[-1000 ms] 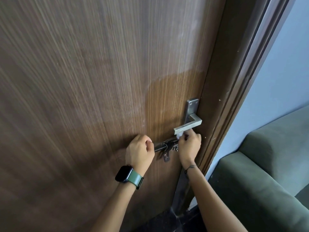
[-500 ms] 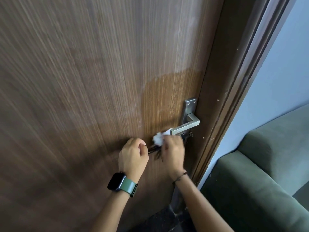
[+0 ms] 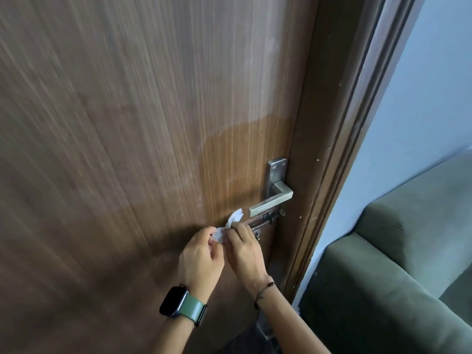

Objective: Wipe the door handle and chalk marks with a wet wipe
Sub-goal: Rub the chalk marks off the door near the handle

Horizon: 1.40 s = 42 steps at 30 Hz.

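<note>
Nearest, the left hand (image 3: 201,254) and right hand (image 3: 242,247) met just below the lever, each grip pinched on the crumpled white wet wipe (image 3: 231,223), soft and limp against the wood. Beyond them the brushed-metal door handle (image 3: 270,201), square-edged, gleamed and looked wiped. Farther up the grained brown door (image 3: 127,123), pale chalk marks (image 3: 255,60) remained, so that part seemed left.

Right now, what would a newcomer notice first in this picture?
Two hands, left hand and right hand, pinch a crumpled white wet wipe against the brown wooden door. Up and to the right is the square silver lever handle. A green sofa fills the lower right.
</note>
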Each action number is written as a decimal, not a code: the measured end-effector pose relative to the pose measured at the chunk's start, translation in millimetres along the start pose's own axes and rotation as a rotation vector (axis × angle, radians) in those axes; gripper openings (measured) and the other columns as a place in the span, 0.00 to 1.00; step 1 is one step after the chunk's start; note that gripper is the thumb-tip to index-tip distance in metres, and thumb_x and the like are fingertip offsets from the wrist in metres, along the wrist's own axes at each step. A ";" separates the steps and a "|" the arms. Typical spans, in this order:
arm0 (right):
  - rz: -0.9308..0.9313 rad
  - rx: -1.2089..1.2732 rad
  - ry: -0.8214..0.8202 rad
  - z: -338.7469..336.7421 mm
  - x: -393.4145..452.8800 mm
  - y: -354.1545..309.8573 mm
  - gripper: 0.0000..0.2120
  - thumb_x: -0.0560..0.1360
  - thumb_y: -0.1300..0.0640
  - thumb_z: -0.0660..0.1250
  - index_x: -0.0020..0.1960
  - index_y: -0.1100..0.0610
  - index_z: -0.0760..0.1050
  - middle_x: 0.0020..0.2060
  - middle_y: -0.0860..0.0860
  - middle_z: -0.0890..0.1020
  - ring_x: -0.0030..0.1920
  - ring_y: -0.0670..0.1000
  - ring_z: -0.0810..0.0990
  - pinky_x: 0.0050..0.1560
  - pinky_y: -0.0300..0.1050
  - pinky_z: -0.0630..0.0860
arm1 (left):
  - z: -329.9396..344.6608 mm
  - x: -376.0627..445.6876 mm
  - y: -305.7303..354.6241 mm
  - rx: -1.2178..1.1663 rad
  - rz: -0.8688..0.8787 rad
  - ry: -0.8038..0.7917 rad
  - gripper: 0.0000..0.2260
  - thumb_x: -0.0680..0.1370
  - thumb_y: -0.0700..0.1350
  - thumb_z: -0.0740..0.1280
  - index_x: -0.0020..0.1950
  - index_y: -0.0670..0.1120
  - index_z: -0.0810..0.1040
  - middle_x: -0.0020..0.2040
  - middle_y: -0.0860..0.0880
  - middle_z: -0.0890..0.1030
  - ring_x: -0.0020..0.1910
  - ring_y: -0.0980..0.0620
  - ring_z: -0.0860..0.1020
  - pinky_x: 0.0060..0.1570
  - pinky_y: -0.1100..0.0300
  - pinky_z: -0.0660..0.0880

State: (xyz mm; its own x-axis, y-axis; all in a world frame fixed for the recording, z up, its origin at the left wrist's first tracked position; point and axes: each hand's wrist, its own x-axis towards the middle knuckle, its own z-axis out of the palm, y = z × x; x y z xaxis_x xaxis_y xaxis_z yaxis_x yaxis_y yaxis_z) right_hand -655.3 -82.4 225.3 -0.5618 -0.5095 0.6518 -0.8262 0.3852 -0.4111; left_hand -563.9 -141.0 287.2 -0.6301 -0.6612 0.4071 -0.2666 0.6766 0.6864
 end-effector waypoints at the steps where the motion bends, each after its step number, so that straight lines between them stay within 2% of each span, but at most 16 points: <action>1: 0.012 0.001 -0.014 -5.4 3.7 5.7 0.04 0.68 0.67 0.71 0.42 0.63 0.78 0.40 0.57 0.79 0.39 0.56 0.78 0.37 0.43 0.74 | 1.7 -0.2 1.4 -0.009 0.002 -0.007 0.11 0.70 0.34 0.66 0.51 0.41 0.79 0.41 0.44 0.84 0.39 0.42 0.81 0.38 0.49 0.79; 3: 0.091 0.002 0.029 -17.7 13.4 20.9 0.04 0.68 0.70 0.69 0.40 0.62 0.77 0.38 0.57 0.79 0.38 0.56 0.78 0.39 0.42 0.73 | 4.1 -0.5 4.6 -0.026 0.007 -0.013 0.11 0.69 0.33 0.66 0.50 0.41 0.79 0.40 0.45 0.84 0.37 0.43 0.81 0.38 0.49 0.79; 6: 0.356 -0.024 0.150 -35.7 28.8 49.6 0.07 0.70 0.73 0.65 0.38 0.63 0.78 0.42 0.57 0.80 0.42 0.57 0.79 0.42 0.44 0.75 | 5.0 -2.2 7.9 -0.020 0.015 -0.018 0.11 0.69 0.33 0.66 0.49 0.42 0.80 0.40 0.46 0.84 0.37 0.44 0.81 0.38 0.49 0.80; 8: 0.489 -0.053 0.149 -40.0 35.3 64.0 0.08 0.72 0.71 0.62 0.42 0.65 0.79 0.48 0.58 0.81 0.47 0.58 0.80 0.46 0.46 0.75 | 4.8 -4.0 8.9 -0.017 0.005 -0.022 0.10 0.69 0.34 0.66 0.49 0.43 0.80 0.40 0.46 0.84 0.37 0.44 0.81 0.37 0.49 0.80; 12: 0.570 -0.018 0.167 -27.0 33.5 58.9 0.10 0.75 0.67 0.61 0.53 0.65 0.77 0.58 0.59 0.76 0.56 0.58 0.76 0.58 0.52 0.74 | 4.1 -6.1 7.3 -0.002 0.011 -0.026 0.09 0.69 0.33 0.66 0.47 0.43 0.80 0.39 0.45 0.84 0.35 0.44 0.81 0.35 0.49 0.80; 15: 0.634 0.054 0.196 -16.2 31.8 49.4 0.12 0.75 0.65 0.61 0.58 0.66 0.73 0.63 0.60 0.72 0.61 0.58 0.72 0.61 0.53 0.72 | 1.5 -6.1 4.3 0.017 0.027 -0.011 0.09 0.69 0.34 0.66 0.45 0.43 0.80 0.38 0.45 0.84 0.34 0.45 0.81 0.34 0.50 0.80; 18: 0.597 0.044 0.180 -10.0 28.5 33.3 0.11 0.74 0.65 0.64 0.56 0.66 0.74 0.62 0.62 0.72 0.59 0.59 0.73 0.58 0.50 0.74 | 3.6 -4.5 2.0 0.029 0.022 -0.007 0.08 0.69 0.33 0.66 0.45 0.43 0.80 0.38 0.45 0.84 0.35 0.45 0.81 0.35 0.50 0.80; 21: 0.414 0.012 0.082 -6.9 13.9 20.3 0.08 0.72 0.68 0.65 0.50 0.68 0.75 0.58 0.66 0.73 0.53 0.62 0.76 0.53 0.52 0.77 | 13.1 -2.5 8.7 0.001 -0.005 -0.019 0.08 0.69 0.33 0.66 0.44 0.42 0.80 0.38 0.43 0.83 0.35 0.42 0.80 0.36 0.49 0.79; 23: 0.351 -0.003 0.040 -12.7 9.7 25.5 0.09 0.73 0.68 0.64 0.52 0.66 0.74 0.59 0.64 0.73 0.52 0.62 0.76 0.50 0.51 0.78 | 20.6 -0.9 16.2 -0.005 0.013 -0.036 0.08 0.69 0.32 0.66 0.44 0.41 0.80 0.39 0.43 0.83 0.35 0.42 0.80 0.37 0.48 0.79; 26: 0.477 0.040 0.023 -26.3 19.5 37.7 0.15 0.75 0.65 0.60 0.62 0.64 0.69 0.67 0.61 0.66 0.62 0.59 0.72 0.55 0.50 0.76 | 28.7 0.6 25.5 -0.001 0.038 -0.066 0.08 0.69 0.32 0.66 0.44 0.41 0.80 0.39 0.42 0.84 0.36 0.41 0.80 0.37 0.48 0.79; 30: 0.673 0.193 0.088 -42.6 42.2 37.5 0.15 0.72 0.69 0.58 0.58 0.65 0.72 0.65 0.59 0.67 0.57 0.59 0.74 0.52 0.48 0.73 | 33.3 3.2 33.1 0.020 0.069 -0.075 0.08 0.69 0.33 0.67 0.45 0.41 0.81 0.42 0.43 0.84 0.38 0.42 0.81 0.38 0.53 0.76; 33: 0.697 0.229 0.076 -42.3 41.5 37.4 0.19 0.70 0.71 0.59 0.61 0.65 0.72 0.66 0.57 0.66 0.59 0.57 0.73 0.57 0.46 0.71 | 35.5 5.3 35.4 0.022 0.077 -0.057 0.08 0.69 0.32 0.67 0.45 0.41 0.81 0.41 0.42 0.84 0.38 0.41 0.81 0.37 0.52 0.75; 35: 0.715 0.211 0.067 -34.9 38.3 29.6 0.20 0.70 0.69 0.60 0.62 0.65 0.70 0.65 0.58 0.66 0.60 0.57 0.72 0.57 0.45 0.71 | 37.5 6.1 37.7 0.019 0.098 -0.011 0.07 0.71 0.36 0.64 0.44 0.40 0.81 0.41 0.41 0.84 0.38 0.41 0.81 0.37 0.52 0.75; 37: 0.641 0.171 0.070 -22.6 28.7 13.3 0.17 0.71 0.65 0.62 0.60 0.65 0.71 0.62 0.58 0.69 0.60 0.56 0.72 0.55 0.44 0.71 | 39.6 6.7 41.5 -0.006 0.132 0.049 0.12 0.70 0.42 0.58 0.42 0.39 0.81 0.39 0.41 0.84 0.37 0.41 0.81 0.35 0.53 0.75; 40: 0.371 0.146 -0.018 -13.6 6.2 -7.7 0.14 0.77 0.56 0.60 0.59 0.63 0.74 0.58 0.58 0.75 0.61 0.55 0.71 0.55 0.49 0.74 | 41.1 8.7 45.0 -0.042 0.164 0.117 0.14 0.70 0.42 0.57 0.40 0.39 0.81 0.37 0.40 0.84 0.33 0.41 0.80 0.32 0.54 0.74; 42: 0.392 0.197 -0.035 -22.8 8.5 4.0 0.15 0.76 0.58 0.61 0.60 0.62 0.73 0.61 0.57 0.73 0.61 0.55 0.72 0.57 0.49 0.73 | 42.4 11.6 44.8 -0.059 0.167 0.131 0.14 0.70 0.42 0.56 0.40 0.39 0.80 0.36 0.41 0.83 0.31 0.42 0.79 0.31 0.54 0.74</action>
State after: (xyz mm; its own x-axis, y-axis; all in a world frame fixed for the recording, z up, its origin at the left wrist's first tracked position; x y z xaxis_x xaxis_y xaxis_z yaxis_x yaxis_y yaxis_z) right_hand -662.5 -67.6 243.8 -0.8324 -0.3815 0.4019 -0.5410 0.4020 -0.7387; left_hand -614.0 -104.6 297.2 -0.5603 -0.5811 0.5902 -0.1211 0.7624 0.6356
